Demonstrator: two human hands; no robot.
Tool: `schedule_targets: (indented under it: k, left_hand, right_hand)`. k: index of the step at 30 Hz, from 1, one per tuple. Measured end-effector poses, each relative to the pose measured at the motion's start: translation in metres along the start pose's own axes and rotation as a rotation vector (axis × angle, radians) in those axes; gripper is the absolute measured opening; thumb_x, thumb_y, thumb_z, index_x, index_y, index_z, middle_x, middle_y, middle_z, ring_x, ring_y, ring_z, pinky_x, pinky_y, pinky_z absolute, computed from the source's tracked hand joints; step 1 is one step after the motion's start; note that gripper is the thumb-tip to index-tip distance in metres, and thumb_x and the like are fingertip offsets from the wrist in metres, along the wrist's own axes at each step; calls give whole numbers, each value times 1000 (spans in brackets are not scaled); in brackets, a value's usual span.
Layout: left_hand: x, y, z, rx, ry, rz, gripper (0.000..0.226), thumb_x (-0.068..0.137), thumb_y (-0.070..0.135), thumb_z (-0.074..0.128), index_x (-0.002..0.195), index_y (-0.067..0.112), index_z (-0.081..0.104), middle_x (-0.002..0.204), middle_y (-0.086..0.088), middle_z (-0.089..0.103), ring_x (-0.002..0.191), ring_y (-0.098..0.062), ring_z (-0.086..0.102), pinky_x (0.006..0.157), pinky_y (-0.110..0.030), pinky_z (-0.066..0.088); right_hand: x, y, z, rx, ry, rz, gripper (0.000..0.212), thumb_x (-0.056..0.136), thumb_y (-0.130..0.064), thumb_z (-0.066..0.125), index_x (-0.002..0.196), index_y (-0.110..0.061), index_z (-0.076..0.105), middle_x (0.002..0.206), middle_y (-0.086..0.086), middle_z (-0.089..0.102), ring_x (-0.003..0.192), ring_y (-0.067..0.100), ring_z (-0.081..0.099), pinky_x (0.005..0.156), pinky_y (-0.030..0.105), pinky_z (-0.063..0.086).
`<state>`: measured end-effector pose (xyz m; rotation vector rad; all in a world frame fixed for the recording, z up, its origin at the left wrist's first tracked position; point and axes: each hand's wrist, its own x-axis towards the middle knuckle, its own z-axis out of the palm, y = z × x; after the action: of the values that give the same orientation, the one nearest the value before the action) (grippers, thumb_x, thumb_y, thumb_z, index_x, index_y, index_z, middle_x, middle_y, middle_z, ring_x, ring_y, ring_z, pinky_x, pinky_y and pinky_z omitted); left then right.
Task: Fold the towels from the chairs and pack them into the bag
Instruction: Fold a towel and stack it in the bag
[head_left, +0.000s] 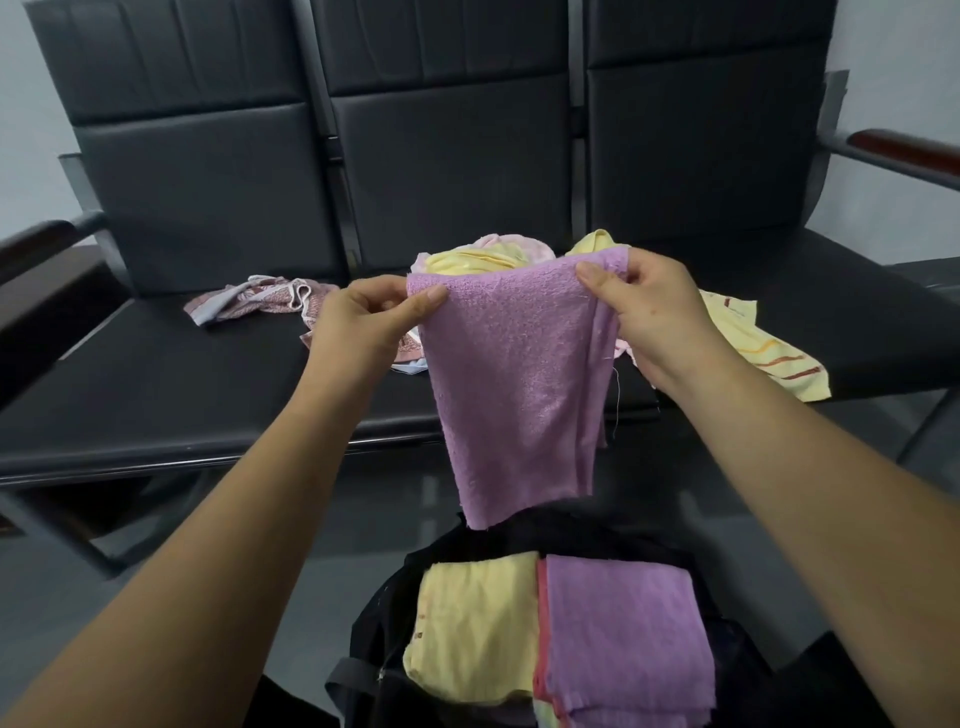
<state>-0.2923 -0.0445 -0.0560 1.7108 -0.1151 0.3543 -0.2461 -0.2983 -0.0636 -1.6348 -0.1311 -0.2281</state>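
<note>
A purple towel (514, 374) hangs in the air in front of the chairs, folded double along its top edge. My left hand (363, 322) pinches its top left corner and my right hand (649, 312) pinches its top right corner. Its lower end dangles just above the open black bag (379, 639) at the bottom. Inside the bag lie a folded yellow towel (472, 629) and a folded purple towel (623, 634), with a red edge between them. Behind the held towel a heap of yellow and pink towels (488, 254) sits on the middle seat.
Three joined black chairs (447, 156) fill the back. A patterned pink cloth (254, 304) lies on the left seat and a yellow striped towel (763, 348) hangs over the right seat's front. Wooden armrests (904, 148) stand at both ends. Grey floor lies below.
</note>
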Motion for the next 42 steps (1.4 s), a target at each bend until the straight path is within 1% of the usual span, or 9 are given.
schedule_targets:
  k: [5, 9, 12, 19, 24, 29, 34, 38, 42]
  left_hand:
    - [-5, 6, 5, -120, -76, 26, 14, 95, 17, 70, 108, 15, 74, 98, -5, 77, 93, -18, 71, 86, -34, 57]
    - [-12, 15, 12, -20, -177, 56, 22, 99, 18, 63, 120, 22, 68, 82, 2, 76, 78, -13, 71, 69, -32, 59]
    - [-16, 17, 19, -38, -281, 53, 27, 99, 18, 63, 125, 22, 65, 96, -19, 76, 87, -31, 74, 73, -43, 59]
    - [-18, 12, 29, -242, -169, -79, 47, 89, 11, 77, 117, 14, 39, 86, -2, 73, 69, -12, 68, 54, -21, 51]
    - [-28, 9, 26, 44, -545, -374, 36, 83, 24, 80, 116, 14, 69, 109, 0, 78, 103, -18, 74, 85, -31, 57]
    - [-27, 11, 35, -393, -360, -415, 47, 86, 21, 70, 127, 1, 63, 117, -14, 74, 108, -28, 72, 86, -38, 61]
    - [-17, 12, 33, -557, -171, -421, 49, 92, 29, 64, 134, 4, 60, 121, -9, 74, 111, -20, 71, 88, -39, 60]
    - [-12, 11, 25, -598, -117, -388, 42, 96, 22, 62, 134, 4, 60, 123, -13, 72, 114, -24, 70, 92, -40, 58]
    - [-7, 7, 12, -528, -117, -351, 29, 94, -1, 55, 122, 0, 62, 102, -13, 76, 94, -26, 74, 78, -38, 61]
  right_hand:
    - [-3, 0, 1, 89, 19, -39, 23, 93, -24, 76, 110, -9, 74, 110, 14, 75, 108, 29, 71, 97, 54, 57]
    - [-8, -1, 9, 131, -310, -33, 74, 74, -45, 89, 138, -24, 58, 133, 2, 68, 124, 21, 65, 105, 47, 53]
    - [-21, 4, 27, 52, -508, -25, 98, 71, -30, 93, 152, -29, 37, 142, -5, 60, 130, 14, 60, 107, 44, 51]
    - [-18, 3, 40, 255, -288, 62, 86, 72, -18, 92, 146, -22, 48, 138, 1, 64, 126, 22, 63, 103, 44, 55]
    - [-8, -5, 23, 604, -209, 221, 68, 82, 1, 80, 143, -10, 51, 128, 17, 69, 113, 29, 71, 88, 42, 60]
    - [-5, -1, 12, 541, -257, 446, 123, 57, -17, 100, 158, -17, 31, 124, 16, 72, 107, 30, 74, 87, 45, 61]
    - [-15, -1, 12, 512, -421, 509, 32, 93, -31, 73, 120, -13, 70, 115, 5, 77, 106, 17, 74, 95, 34, 56]
    - [-10, 7, 11, 499, -435, 477, 65, 78, -11, 86, 137, -7, 58, 136, 10, 66, 125, 25, 64, 99, 36, 54]
    - [-7, 9, 7, 478, -341, 400, 49, 80, 1, 78, 127, -10, 68, 125, 13, 71, 110, 24, 72, 87, 33, 59]
